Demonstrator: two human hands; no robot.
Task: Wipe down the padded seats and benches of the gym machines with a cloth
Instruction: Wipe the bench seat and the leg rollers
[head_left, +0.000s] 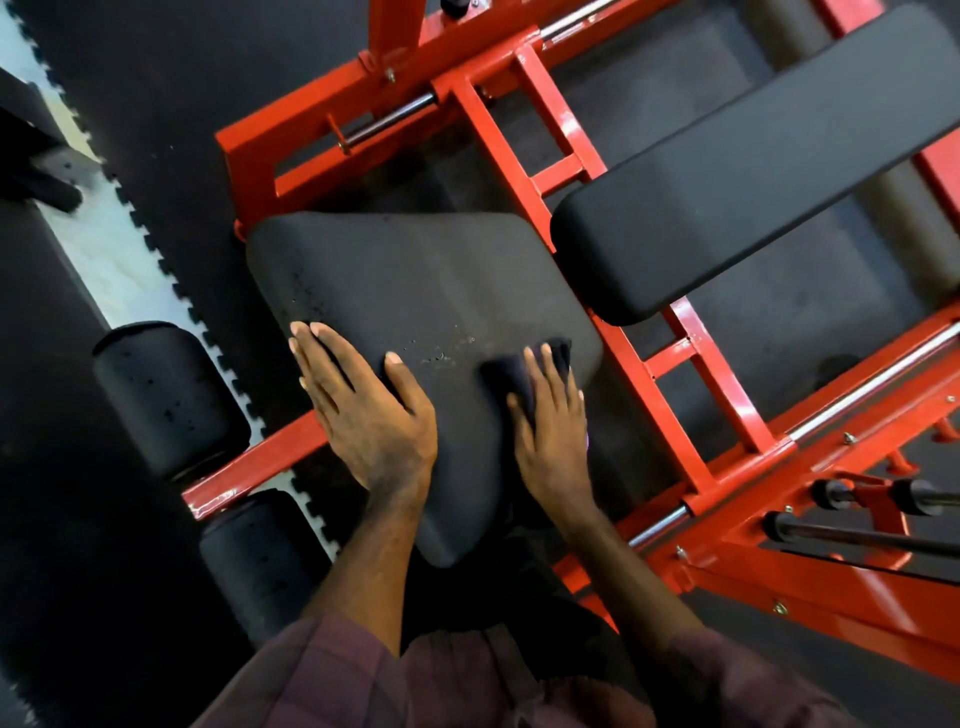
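Note:
A black padded seat (415, 280) on a red machine frame (498, 135) fills the middle of the view, with small droplets or specks on its surface near my hands. My left hand (363, 410) lies flat on the seat's near left edge, fingers spread, holding nothing. My right hand (553, 421) presses a dark cloth (511, 371) flat against the seat's near right part, fingers extended over it. A long black backrest pad (753, 166) runs up to the right, just beyond the seat.
Two black foam rollers (166, 395) (260, 561) sit on a red bar at the left. Chrome rails and weight pegs (852, 499) stand at the right. Black rubber floor mats with a pale gap (104, 244) lie at the left.

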